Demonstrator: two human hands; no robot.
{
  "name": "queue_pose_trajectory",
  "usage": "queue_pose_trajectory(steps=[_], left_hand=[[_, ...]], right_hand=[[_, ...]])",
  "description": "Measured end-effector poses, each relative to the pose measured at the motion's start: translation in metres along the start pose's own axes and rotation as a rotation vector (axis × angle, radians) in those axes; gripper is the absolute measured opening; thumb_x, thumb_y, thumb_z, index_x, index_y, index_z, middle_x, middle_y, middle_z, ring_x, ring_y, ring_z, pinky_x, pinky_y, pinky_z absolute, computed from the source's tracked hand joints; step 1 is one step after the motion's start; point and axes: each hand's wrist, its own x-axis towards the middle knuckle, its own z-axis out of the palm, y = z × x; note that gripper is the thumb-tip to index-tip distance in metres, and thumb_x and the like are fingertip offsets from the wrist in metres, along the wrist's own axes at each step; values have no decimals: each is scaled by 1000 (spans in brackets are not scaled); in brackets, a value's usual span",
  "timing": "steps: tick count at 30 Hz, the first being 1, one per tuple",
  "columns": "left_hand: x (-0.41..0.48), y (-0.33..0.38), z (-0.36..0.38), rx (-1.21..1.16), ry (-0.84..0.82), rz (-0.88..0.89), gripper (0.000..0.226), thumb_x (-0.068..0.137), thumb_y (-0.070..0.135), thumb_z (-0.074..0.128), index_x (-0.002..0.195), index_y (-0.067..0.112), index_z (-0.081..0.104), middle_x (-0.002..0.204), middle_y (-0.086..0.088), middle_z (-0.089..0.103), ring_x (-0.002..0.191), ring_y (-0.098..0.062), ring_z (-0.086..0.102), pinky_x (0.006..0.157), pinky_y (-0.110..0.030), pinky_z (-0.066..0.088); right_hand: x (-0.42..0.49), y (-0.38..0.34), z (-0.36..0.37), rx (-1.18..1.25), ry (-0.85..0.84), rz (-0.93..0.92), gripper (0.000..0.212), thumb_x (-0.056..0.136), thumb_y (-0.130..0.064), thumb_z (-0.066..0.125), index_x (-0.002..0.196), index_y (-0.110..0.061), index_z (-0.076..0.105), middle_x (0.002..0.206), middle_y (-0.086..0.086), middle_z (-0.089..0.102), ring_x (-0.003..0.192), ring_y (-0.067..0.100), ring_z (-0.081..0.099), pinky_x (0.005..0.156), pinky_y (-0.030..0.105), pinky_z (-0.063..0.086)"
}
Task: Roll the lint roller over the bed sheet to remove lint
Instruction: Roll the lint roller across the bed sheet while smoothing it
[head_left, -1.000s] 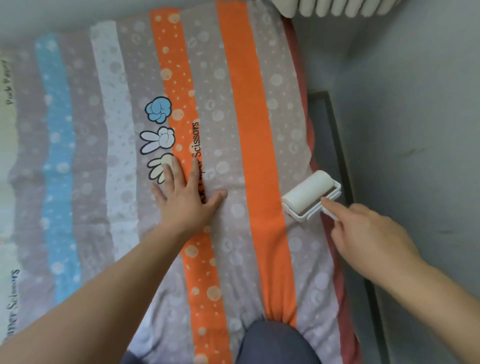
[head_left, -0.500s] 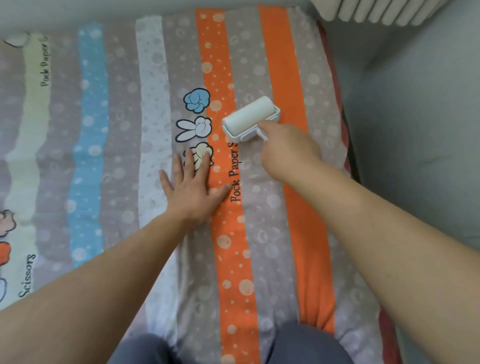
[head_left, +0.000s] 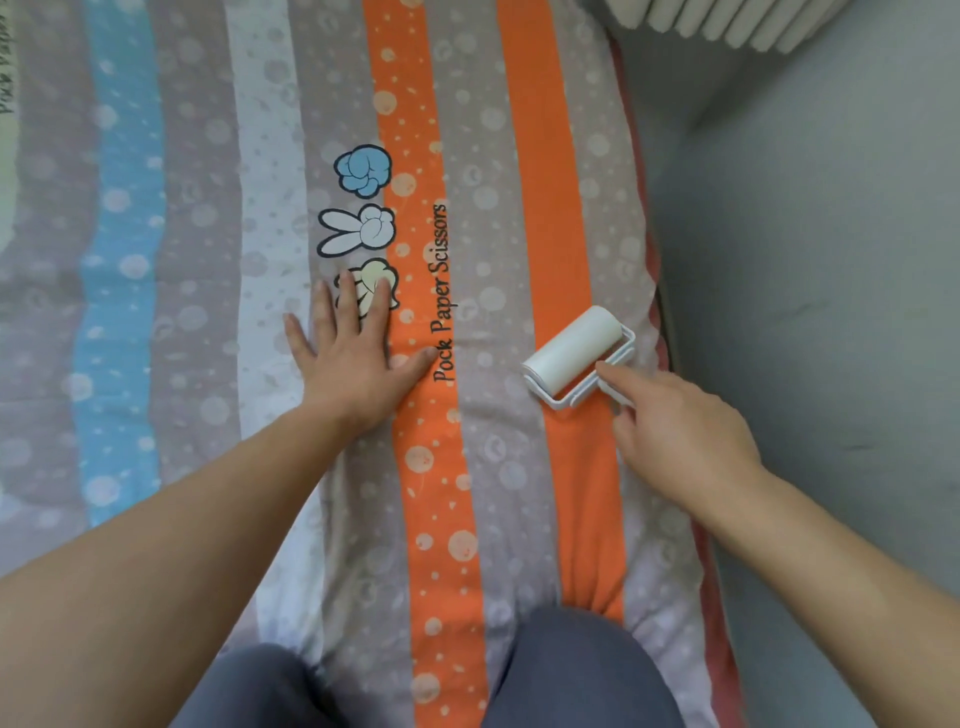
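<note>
One striped bed sheet (head_left: 511, 488) carries two orange stripes (head_left: 550, 208) and three printed cartoon hands (head_left: 358, 231). Of two bare hands, the left hand (head_left: 353, 358) lies flat on the sheet, fingers (head_left: 347, 306) spread, holding nothing. The right hand (head_left: 675, 431) grasps the handle of one white lint roller (head_left: 574, 349), which rests on the right orange stripe near the sheet's right edge.
</note>
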Motion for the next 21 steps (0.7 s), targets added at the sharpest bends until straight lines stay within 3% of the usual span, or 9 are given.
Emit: queue_pose_trajectory(steps=[6,10,14,17,21], left_hand=[[-3,3,-1,10,15,-6,93,86,84,34,160,41,-3,169,0,-15,153,-23,-23,119,-59,-17],[-11,7,-1,-4,15,-12,91,89,80,32,161,33,1,169,-2,-15,153,-23,-22,119,-58,-18],[-21,4,-3,-40,18,14,90,92,73,39,161,28,5,169,-5,-13,154,-22,-19,121,-55,-16],[-25,-6,-9,-35,28,12,90,93,71,40,162,25,6,169,-7,-12,154,-22,-20,121,-56,-13],[-27,-28,-17,14,45,-61,102,83,88,33,161,33,-2,168,-8,-19,152,-27,-27,118,-61,-15]], right_hand=[[-34,27,0,-88,-56,47,56,91,-28,46,143,-48,36,96,0,52,84,28,60,62,32,40],[-44,37,-16,-125,-142,86,54,89,-29,44,137,-52,39,107,-5,58,95,24,60,64,31,38],[-49,31,-58,-156,-232,141,46,83,-31,47,124,-52,50,116,-8,65,98,23,62,73,33,52],[-39,2,-82,-100,-148,99,48,79,-35,48,124,-51,49,116,-2,67,98,29,64,77,38,54],[14,-66,-76,-60,20,9,42,86,-26,47,125,-40,51,117,4,63,103,33,60,74,36,45]])
